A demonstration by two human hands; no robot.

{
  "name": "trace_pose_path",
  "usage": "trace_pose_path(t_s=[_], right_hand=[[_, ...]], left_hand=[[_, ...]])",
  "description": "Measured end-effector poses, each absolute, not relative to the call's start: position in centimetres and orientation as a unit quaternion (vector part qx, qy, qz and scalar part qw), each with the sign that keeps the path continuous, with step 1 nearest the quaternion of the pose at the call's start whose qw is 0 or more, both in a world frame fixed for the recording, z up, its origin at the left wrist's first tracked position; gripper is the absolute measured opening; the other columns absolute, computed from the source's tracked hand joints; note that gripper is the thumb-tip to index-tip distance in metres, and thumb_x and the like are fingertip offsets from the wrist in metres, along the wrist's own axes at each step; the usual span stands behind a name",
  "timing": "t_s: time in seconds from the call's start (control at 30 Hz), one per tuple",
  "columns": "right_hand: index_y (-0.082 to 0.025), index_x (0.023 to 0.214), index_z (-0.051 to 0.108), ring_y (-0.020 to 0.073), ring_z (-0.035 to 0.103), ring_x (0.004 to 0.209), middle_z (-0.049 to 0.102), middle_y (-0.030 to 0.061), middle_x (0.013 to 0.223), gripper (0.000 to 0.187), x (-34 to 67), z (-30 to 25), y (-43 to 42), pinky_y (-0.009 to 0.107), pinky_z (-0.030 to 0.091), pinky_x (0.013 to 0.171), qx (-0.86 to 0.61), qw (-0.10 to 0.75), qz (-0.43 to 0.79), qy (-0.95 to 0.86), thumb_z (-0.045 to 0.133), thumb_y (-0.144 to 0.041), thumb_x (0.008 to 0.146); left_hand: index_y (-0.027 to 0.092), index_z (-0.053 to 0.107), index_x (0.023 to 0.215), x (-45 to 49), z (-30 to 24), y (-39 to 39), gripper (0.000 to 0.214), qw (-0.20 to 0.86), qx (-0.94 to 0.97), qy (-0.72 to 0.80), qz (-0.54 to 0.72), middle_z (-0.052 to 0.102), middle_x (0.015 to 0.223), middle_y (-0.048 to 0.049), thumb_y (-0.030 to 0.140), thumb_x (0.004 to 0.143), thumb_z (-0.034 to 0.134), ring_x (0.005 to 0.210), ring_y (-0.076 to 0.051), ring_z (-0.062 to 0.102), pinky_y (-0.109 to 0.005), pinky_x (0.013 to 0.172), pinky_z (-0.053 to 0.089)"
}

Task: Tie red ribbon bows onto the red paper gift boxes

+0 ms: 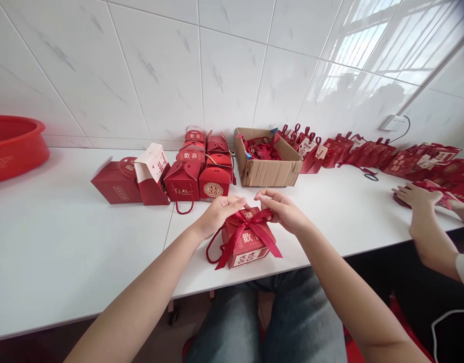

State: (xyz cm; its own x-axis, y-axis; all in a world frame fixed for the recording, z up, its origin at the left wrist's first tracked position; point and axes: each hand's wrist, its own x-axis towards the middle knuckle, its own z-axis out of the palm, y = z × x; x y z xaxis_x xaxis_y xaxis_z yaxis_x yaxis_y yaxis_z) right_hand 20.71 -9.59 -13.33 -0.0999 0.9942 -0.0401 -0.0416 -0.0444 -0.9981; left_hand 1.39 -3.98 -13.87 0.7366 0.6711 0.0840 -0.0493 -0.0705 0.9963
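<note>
A small red gift box (250,242) with gold and white characters stands near the table's front edge. Across its top lies a dark red ribbon bow (249,222), its two tails hanging over the front. My left hand (221,214) is closed at the bow's left loop, thumb and fingers together; the fingertips are partly hidden. At the right loop, my right hand (282,209) has its fingers curled against the ribbon, with index finger and thumb raised above the box. A twisted red cord handle (211,249) droops at the box's left side.
Several red gift boxes (182,181) stand behind to the left. A cardboard box (269,174) of red ribbons is by the wall. A red basin (16,146) sits far left. Red bags (337,151) line the right. A co-worker's hands (420,196) handle red items there; scissors (371,176) lie nearby.
</note>
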Motion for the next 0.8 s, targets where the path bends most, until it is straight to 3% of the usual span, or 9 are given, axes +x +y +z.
trace_pose_path(t_s=[0.2,0.37,0.5,0.6,0.8], right_hand=[[-0.02,0.082,0.051,0.0045,0.026,0.044,0.033,-0.0094,0.056,0.037,20.4,-13.3,-9.8,0.021,0.015,0.044,-0.482,0.489,0.529,-0.5,0.068,-0.051,0.073],[-0.019,0.083,0.056,0.0075,0.04,0.052,0.047,-0.004,0.067,0.035,20.4,-13.0,-10.2,0.023,0.03,0.049,-0.519,0.496,0.434,-0.544,0.063,-0.054,0.077],[-0.022,0.086,0.066,0.0173,0.057,0.083,0.06,0.005,0.094,0.026,20.1,-12.9,-10.8,0.03,0.043,0.068,-0.527,0.457,0.288,-0.656,0.065,-0.046,0.079],[-0.023,0.082,0.07,0.0239,0.056,0.106,0.059,0.0082,0.108,0.015,19.5,-12.9,-11.3,0.037,0.044,0.087,-0.504,0.416,0.213,-0.727,0.07,-0.037,0.077],[-0.023,0.074,0.072,0.0253,0.059,0.105,0.061,0.0088,0.107,0.008,18.4,-12.6,-11.1,0.046,0.042,0.096,-0.501,0.374,0.184,-0.759,0.071,-0.03,0.076]], left_hand=[[0.015,0.048,0.057,1.5,-14.5,-3.4,0.05,0.684,0.612,0.234,0.32,0.066,0.088,-0.0057,0.058,0.081,0.056,0.07,-0.015,0.059,-0.029,0.07,0.046],[0.015,0.046,0.054,1.4,-14.5,-3.4,0.051,0.674,0.622,0.242,0.316,0.066,0.089,-0.0045,0.057,0.082,0.055,0.074,-0.015,0.059,-0.028,0.073,0.045],[0.016,0.048,0.055,1.4,-14.4,-3.4,0.047,0.651,0.639,0.243,0.331,0.065,0.081,-0.0026,0.054,0.083,0.055,0.077,-0.017,0.06,-0.029,0.076,0.045],[0.017,0.05,0.056,1.5,-14.5,-3.4,0.045,0.637,0.651,0.25,0.328,0.062,0.071,-0.0013,0.053,0.084,0.054,0.071,-0.017,0.059,-0.03,0.073,0.045],[0.018,0.046,0.054,1.5,-14.6,-3.4,0.046,0.602,0.669,0.268,0.343,0.057,0.066,-0.0014,0.053,0.082,0.056,0.081,-0.02,0.057,-0.029,0.07,0.043]])
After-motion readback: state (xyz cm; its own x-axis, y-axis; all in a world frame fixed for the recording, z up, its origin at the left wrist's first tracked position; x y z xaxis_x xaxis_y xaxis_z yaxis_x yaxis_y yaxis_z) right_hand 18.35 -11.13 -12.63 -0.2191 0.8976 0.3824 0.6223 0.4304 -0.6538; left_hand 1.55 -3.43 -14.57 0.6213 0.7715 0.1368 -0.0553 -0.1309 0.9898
